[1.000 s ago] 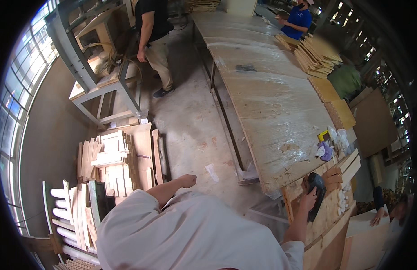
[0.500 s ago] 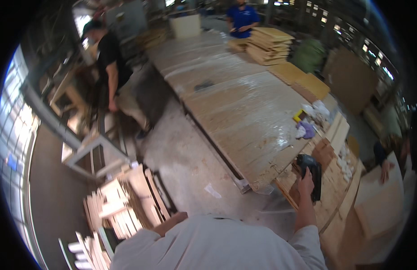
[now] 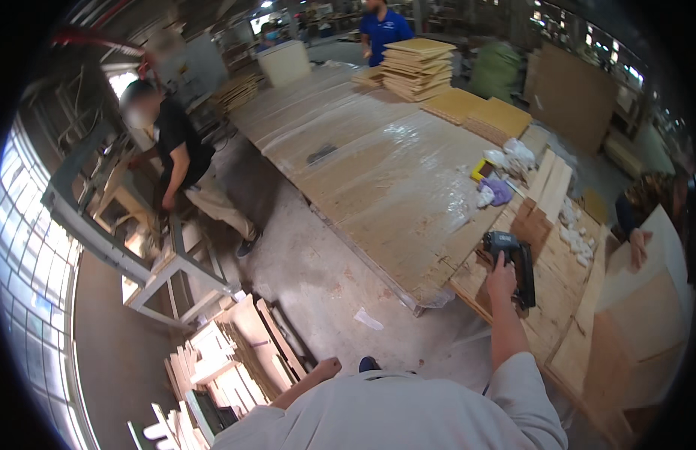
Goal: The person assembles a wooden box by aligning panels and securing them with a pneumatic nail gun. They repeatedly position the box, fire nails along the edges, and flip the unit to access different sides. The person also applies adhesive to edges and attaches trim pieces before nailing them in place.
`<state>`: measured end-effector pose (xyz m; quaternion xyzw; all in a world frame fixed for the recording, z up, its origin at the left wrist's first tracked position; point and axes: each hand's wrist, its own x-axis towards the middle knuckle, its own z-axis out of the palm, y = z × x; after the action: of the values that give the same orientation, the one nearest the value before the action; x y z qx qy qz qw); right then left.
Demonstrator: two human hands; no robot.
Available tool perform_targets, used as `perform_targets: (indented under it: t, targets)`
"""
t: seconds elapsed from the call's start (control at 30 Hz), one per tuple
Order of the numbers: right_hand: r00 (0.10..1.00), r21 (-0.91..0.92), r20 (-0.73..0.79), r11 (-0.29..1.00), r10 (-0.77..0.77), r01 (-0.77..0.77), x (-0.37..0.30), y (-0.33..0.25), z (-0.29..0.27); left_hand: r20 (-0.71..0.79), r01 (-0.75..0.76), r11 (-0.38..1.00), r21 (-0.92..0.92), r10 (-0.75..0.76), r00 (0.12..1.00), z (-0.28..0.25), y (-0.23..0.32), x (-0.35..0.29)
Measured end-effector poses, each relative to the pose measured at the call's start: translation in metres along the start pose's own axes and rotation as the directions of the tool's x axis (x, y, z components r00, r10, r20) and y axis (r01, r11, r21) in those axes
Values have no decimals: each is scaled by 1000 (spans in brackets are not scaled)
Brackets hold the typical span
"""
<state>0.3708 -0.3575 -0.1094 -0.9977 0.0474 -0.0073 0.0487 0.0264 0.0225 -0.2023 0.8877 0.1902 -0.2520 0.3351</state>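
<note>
My right hand (image 3: 502,276) grips a black nail gun (image 3: 513,264) and presses it down on a flat wooden panel (image 3: 558,300) at the near end of the long workbench. A small wooden block (image 3: 529,222) stands on the panel just beyond the tool. My left hand (image 3: 327,368) hangs low beside my body, its fingers curled into a fist with nothing in it, above the concrete floor (image 3: 318,277).
The long plastic-covered workbench (image 3: 378,172) runs away from me, with stacked boards (image 3: 417,69) at its far end and rags (image 3: 498,187) near the panel. A person in black bends at a metal frame (image 3: 138,247) on the left. Wood offcuts (image 3: 228,360) lie at lower left. Another person's hand (image 3: 637,247) rests on a board at right.
The view has swung left to right, so the bench now fills the middle. My right hand stays on the nail gun over the panel. My left arm has dropped closer to my body.
</note>
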Motion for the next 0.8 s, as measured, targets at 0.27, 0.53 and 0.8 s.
perform_targets:
  t: [0.27, 0.53, 0.8]
  targets:
    - [1000, 60, 0, 998, 12, -12, 1, 6, 1, 67, 117, 992, 42, -120, 991, 66, -21, -42]
    - [999, 67, 39, 998, -4, 1, 3, 12, 0, 38, 135, 991, 11, -135, 990, 87, -8, -50]
    - [998, 74, -57, 997, -4, 8, 3, 17, 7, 21, 134, 991, 24, -134, 991, 97, 6, -50]
